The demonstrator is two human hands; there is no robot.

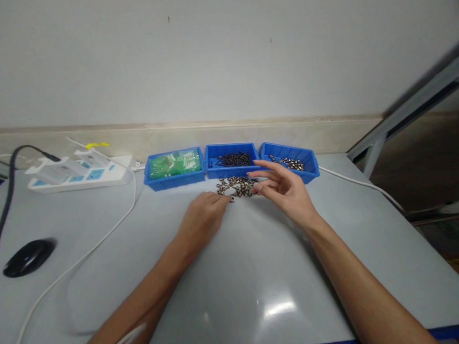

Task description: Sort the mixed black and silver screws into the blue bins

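My left hand (206,211) rests on the table at the near left of a small pile of shiny metal fittings (237,186). Its fingers are pinched together, with a tiny dark-and-silver metal piece (231,199) at the fingertips, too small to name. Over the right side of the pile is my right hand (287,192), fingers apart, with nothing visible between them. It partly hides the pile and the right blue bin (311,163), which holds more shiny metal pieces (292,163). Dark screws (234,159) lie in the middle blue bin (229,173).
The left blue bin (174,181) contains green-and-clear plastic packets (176,163). A white power strip (81,182) with plugged-in adapters stands at the back left. A black computer mouse (30,258) and a white cable (84,257) lie on the left. A metal frame (401,108) rises at the right.
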